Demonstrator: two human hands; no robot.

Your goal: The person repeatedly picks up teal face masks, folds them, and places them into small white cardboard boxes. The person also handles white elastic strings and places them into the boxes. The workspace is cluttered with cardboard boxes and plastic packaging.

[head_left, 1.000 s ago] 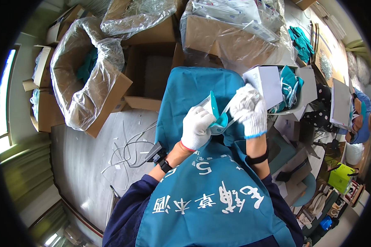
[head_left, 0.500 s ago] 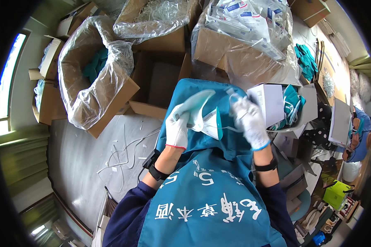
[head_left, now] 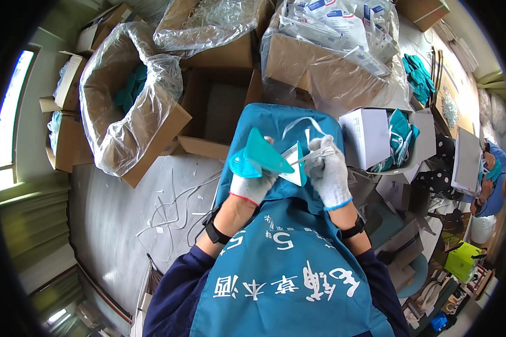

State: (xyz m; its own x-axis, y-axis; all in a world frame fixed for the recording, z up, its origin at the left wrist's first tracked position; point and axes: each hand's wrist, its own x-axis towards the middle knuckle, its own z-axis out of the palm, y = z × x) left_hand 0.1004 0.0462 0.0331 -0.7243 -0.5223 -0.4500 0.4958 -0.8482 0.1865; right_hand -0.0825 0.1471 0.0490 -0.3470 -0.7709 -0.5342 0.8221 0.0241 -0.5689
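In my gloved left hand [head_left: 253,187] is a teal face mask [head_left: 262,153], its pointed panels spread and the fingers closed around its lower side. A white-lined part [head_left: 291,164] with a teal edge juts out on its right, toward my other hand. My gloved right hand [head_left: 327,178] pinches white straps [head_left: 316,153]; one loop curls up above it. Some of the fingertips are hidden behind the mask and straps. Both hands are over the teal apron [head_left: 287,236] on my lap.
Ahead stand a plastic-lined carton [head_left: 177,115] with teal pieces inside, an open brown carton [head_left: 216,147] and a carton of white packets [head_left: 284,62]. At right, a white box [head_left: 365,137] holds strapped teal masks. White cords [head_left: 174,210] lie on the floor. Another person [head_left: 492,180] sits far right.
The mask has turned in my left hand, so its teal outside shows instead of the pale inside. My right hand has come lower and closer to it, drawing the straps along.
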